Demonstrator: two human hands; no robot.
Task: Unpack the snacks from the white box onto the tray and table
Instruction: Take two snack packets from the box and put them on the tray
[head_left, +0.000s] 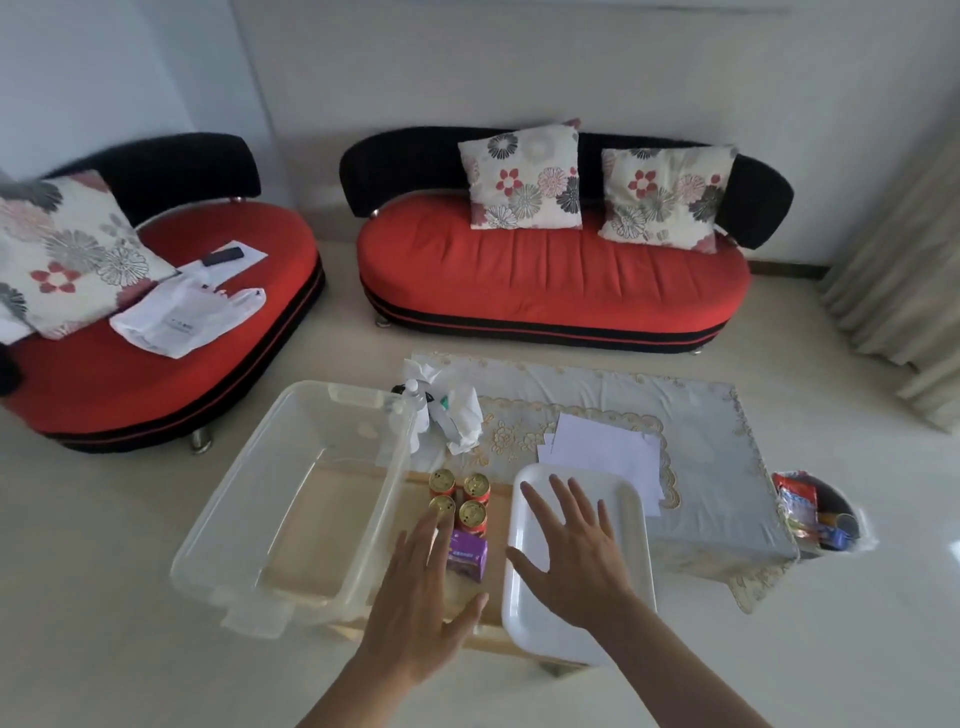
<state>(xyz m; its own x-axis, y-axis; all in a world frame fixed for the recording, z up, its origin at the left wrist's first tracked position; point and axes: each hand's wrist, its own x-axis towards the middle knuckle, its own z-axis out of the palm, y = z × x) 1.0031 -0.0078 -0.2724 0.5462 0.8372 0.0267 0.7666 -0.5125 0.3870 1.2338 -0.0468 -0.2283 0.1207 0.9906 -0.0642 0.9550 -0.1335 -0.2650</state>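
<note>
Head view: left hand (415, 613) and right hand (582, 561), fingers (563, 499) spread (holding nothing), over cans (457, 501), purple carton (467, 558), tray (535, 631).

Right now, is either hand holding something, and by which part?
Nothing is held: the left hand and the right hand are both open, fingers spread.

Left hand (421, 597): extended forward, palm down, fingers straight and spread, holding nothing. Right hand (576, 551): likewise extended, palm down, fingers splayed. Both forearms bare, converging from below.
</note>
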